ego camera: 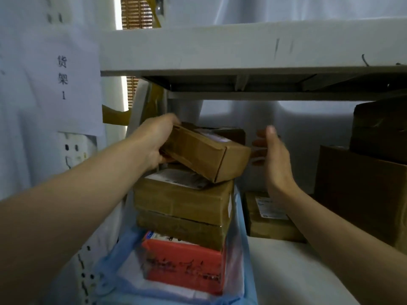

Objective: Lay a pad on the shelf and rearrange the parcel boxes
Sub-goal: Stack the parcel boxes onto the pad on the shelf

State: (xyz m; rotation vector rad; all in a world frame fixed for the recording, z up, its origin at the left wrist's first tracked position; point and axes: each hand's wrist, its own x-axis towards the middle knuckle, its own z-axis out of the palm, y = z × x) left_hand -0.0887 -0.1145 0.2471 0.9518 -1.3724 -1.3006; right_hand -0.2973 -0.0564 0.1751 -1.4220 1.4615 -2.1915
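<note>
A parcel storage room is indicated by a white metal shelf (pixel 242 51) stocked with taped brown cardboard parcel boxes (pixel 182 199) bearing printed shipping labels, and by a white paper sign (pixel 66 80) printed with "货架 1", by which the rack is numbered.

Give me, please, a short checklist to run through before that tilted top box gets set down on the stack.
1. Left hand grips the top box at its left end: ok.
2. Right hand supporting the box: not ok, open and apart from it.
3. Box level: not ok, tilted, near corner resting on the stack.
4. Stack beneath squarely aligned: not ok, boxes slightly offset.
5. Blue pad under the stack: ok.
6. Pad flat beneath the boxes: cannot tell.
</note>
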